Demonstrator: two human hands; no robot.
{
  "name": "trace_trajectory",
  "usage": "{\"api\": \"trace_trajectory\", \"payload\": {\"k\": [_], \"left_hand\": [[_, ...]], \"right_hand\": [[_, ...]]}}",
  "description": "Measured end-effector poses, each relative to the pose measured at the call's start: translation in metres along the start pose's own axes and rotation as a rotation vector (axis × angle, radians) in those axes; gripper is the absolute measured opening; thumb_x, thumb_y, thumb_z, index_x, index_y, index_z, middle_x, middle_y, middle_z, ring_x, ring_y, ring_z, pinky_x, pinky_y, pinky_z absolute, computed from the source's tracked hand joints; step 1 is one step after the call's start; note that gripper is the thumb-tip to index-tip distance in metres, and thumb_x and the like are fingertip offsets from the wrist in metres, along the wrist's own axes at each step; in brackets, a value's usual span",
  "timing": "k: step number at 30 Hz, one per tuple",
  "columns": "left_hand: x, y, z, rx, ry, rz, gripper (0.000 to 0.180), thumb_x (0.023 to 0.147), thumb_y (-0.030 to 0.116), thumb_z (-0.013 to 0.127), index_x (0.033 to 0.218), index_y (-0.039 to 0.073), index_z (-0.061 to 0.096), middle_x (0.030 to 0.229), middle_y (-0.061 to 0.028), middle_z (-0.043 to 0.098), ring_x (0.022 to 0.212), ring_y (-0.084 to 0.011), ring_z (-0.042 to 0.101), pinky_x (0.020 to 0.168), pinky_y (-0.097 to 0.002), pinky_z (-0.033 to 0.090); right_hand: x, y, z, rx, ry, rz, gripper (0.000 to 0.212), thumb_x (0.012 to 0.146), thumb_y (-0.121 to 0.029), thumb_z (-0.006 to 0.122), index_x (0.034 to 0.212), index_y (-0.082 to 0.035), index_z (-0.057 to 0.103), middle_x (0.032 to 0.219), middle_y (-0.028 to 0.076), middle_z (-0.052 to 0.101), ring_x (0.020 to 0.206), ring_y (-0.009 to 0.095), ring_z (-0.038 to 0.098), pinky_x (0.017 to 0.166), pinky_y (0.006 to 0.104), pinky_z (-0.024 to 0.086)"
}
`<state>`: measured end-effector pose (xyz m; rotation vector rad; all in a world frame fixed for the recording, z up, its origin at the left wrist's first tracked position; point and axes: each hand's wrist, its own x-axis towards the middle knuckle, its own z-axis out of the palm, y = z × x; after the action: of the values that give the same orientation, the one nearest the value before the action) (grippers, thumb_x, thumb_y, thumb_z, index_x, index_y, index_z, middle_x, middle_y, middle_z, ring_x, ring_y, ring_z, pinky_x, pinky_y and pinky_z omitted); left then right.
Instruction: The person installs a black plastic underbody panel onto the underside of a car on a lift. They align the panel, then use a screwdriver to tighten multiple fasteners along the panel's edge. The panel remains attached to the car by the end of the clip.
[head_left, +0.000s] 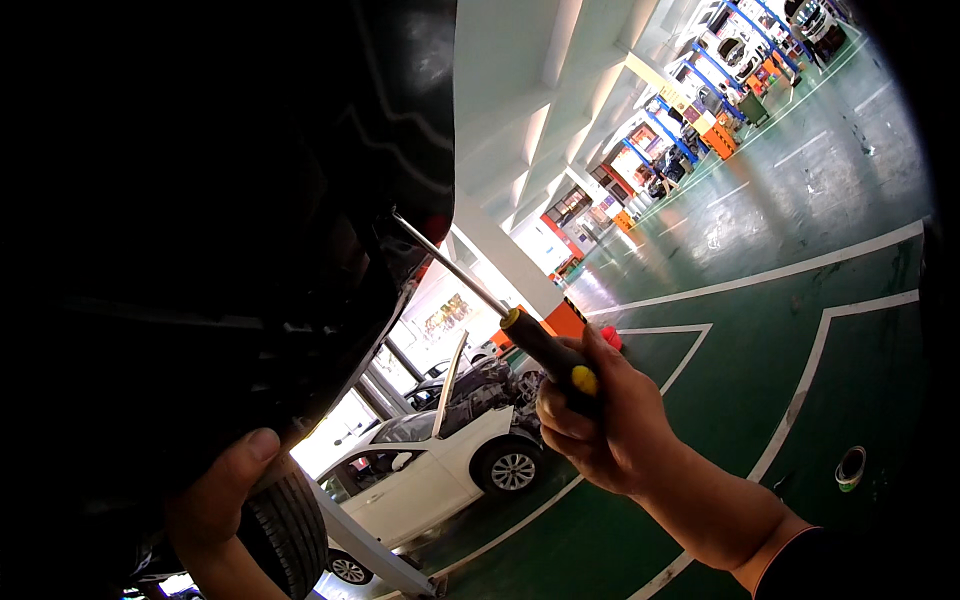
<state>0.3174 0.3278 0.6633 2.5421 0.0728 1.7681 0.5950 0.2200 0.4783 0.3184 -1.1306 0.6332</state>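
Observation:
My right hand (622,425) is wrapped round the black and yellow handle of a screwdriver (535,342). Its long metal shaft slants up and left, and the tip meets the dark underside of a raised car (400,150) near its outer edge. Shadow hides exactly what the tip touches. Lower left, my left hand (215,490) reaches up to the same dark underside. Only its thumb and wrist show clearly, so I cannot see whether the fingers grip anything.
A tyre (290,535) is behind my left hand. Beyond it stands a white car (420,475) with its front end exposed. A metal ring-shaped can (850,468) lies on the green floor (740,400) at the right. Blue lifts (672,135) and other cars line the far side.

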Motion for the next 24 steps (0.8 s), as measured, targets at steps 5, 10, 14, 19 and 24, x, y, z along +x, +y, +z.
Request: {"api": "trace_trajectory", "payload": {"k": [5,10,14,19,24], "left_hand": [[-0.007,0.005,-0.004,-0.041,0.062,-0.001,0.032,0.065,0.018,0.080,0.094,0.004,0.076,0.084,-0.0061,0.073,0.076,-0.0203,0.068,0.078,-0.0370,0.056],[-0.005,0.005,-0.003,-0.093,0.064,0.027,0.035,0.065,0.018,0.081,0.097,0.004,0.076,0.087,-0.0070,0.073,0.080,-0.0211,0.069,0.081,-0.0377,0.055],[0.003,0.002,0.000,-0.105,0.051,0.085,0.035,0.066,0.017,0.081,0.098,0.003,0.076,0.088,-0.0072,0.073,0.081,-0.0213,0.068,0.081,-0.0375,0.055],[-0.004,-0.003,-0.001,-0.108,0.103,0.096,0.040,0.066,0.018,0.081,0.103,0.003,0.075,0.092,-0.0083,0.073,0.085,-0.0224,0.068,0.084,-0.0377,0.054],[0.003,-0.008,0.008,-0.176,0.097,0.166,0.044,0.067,0.018,0.082,0.107,0.002,0.074,0.097,-0.0095,0.073,0.089,-0.0235,0.068,0.086,-0.0379,0.054]], "right_hand": [[0.001,0.026,0.030,-0.312,0.395,-0.339,0.037,0.107,-0.021,0.054,0.138,-0.003,0.046,0.113,0.015,0.058,0.084,0.019,0.060,0.081,0.0285,0.052],[-0.001,0.011,0.004,-0.082,-0.016,-0.130,0.038,0.109,-0.028,0.049,0.137,-0.002,0.048,0.099,0.015,0.060,0.077,0.018,0.059,0.071,0.0282,0.052],[-0.002,0.010,0.025,-0.119,0.198,-0.233,0.041,0.110,-0.030,0.043,0.140,-0.003,0.047,0.097,0.013,0.059,0.075,0.018,0.059,0.070,0.0273,0.050],[0.012,0.045,0.032,-0.519,0.448,-0.616,0.038,0.110,-0.024,0.044,0.141,-0.003,0.046,0.100,0.013,0.060,0.075,0.017,0.057,0.071,0.0284,0.050],[0.005,0.020,0.027,-0.243,0.334,-0.165,0.036,0.111,-0.032,0.041,0.130,-0.003,0.051,0.079,0.010,0.058,0.055,0.010,0.046,0.050,0.0279,0.043]]}}
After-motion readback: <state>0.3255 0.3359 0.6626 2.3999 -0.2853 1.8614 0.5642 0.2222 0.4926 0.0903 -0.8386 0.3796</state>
